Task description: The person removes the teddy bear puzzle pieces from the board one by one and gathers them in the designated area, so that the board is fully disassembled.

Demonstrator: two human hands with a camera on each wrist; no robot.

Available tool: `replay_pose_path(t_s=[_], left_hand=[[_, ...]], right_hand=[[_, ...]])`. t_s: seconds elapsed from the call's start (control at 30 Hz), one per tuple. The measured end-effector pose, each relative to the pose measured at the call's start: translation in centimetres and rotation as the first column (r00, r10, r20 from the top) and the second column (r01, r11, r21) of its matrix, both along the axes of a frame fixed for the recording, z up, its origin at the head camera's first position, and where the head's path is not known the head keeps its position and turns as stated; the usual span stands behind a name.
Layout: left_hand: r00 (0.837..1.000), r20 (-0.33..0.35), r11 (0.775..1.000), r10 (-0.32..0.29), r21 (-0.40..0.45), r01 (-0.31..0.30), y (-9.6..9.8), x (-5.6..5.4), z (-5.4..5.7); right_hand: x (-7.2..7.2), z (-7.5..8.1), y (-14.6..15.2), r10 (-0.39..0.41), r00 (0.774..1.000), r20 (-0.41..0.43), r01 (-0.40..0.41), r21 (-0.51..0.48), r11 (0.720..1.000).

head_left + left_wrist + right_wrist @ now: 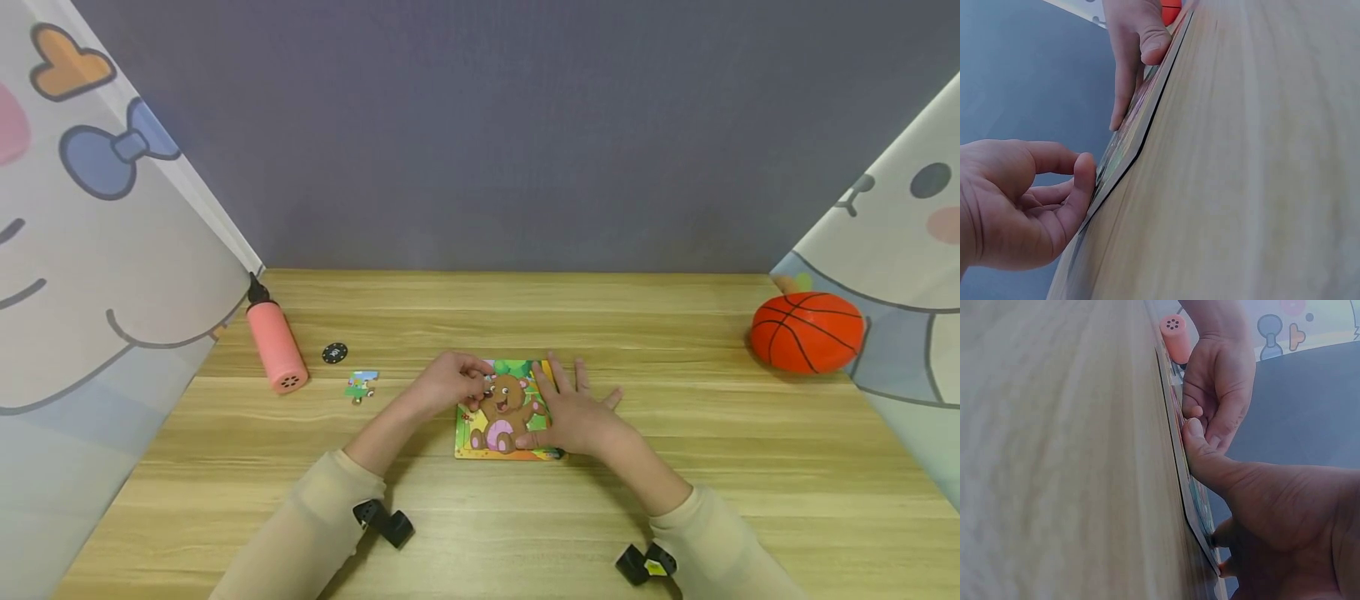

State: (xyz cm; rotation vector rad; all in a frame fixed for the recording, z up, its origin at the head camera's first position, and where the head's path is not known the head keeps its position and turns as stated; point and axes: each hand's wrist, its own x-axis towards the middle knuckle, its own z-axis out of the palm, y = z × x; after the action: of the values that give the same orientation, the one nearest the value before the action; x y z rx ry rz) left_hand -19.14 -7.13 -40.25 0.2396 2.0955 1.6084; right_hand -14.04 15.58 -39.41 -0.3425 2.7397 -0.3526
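A jigsaw puzzle (501, 433) in a flat board, with a brown bear picture, lies on the table in front of the person. Over its upper left part is the left hand (450, 385), its thumb and fingers bent and the fingertips right at the picture. I cannot tell whether a piece is pinched between them. The right hand (581, 417) rests spread across the board's right edge, thumb on the lower part of the picture. In the left wrist view, the left hand (1029, 203) is at the near corner of the thin board (1147, 119).
Left of the board lies a loose puzzle piece (361, 386), with a black round chip (334, 352) behind it. A pink hand pump (276, 342) lies farther left. At the far right sits a red basketball-patterned ball (807, 332). A grey wall panel (480, 142) rises behind the wooden table.
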Motion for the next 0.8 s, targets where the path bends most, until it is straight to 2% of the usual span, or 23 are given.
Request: replay_pose_path(t_s=[0.3, 0.8], left_hand=[[1.000, 0.007, 1.000, 0.006, 0.026, -0.006, 0.03, 0.00, 0.08], [0.998, -0.024, 0.999, 0.051, 0.017, -0.051, 0.21, 0.02, -0.06]], right_hand=[[-0.01, 0.03, 0.02, 0.008, 1.000, -0.005, -0.008, 0.003, 1.000], [-0.18, -0.10, 0.04, 0.013, 1.000, -0.003, -0.013, 0.006, 1.000]])
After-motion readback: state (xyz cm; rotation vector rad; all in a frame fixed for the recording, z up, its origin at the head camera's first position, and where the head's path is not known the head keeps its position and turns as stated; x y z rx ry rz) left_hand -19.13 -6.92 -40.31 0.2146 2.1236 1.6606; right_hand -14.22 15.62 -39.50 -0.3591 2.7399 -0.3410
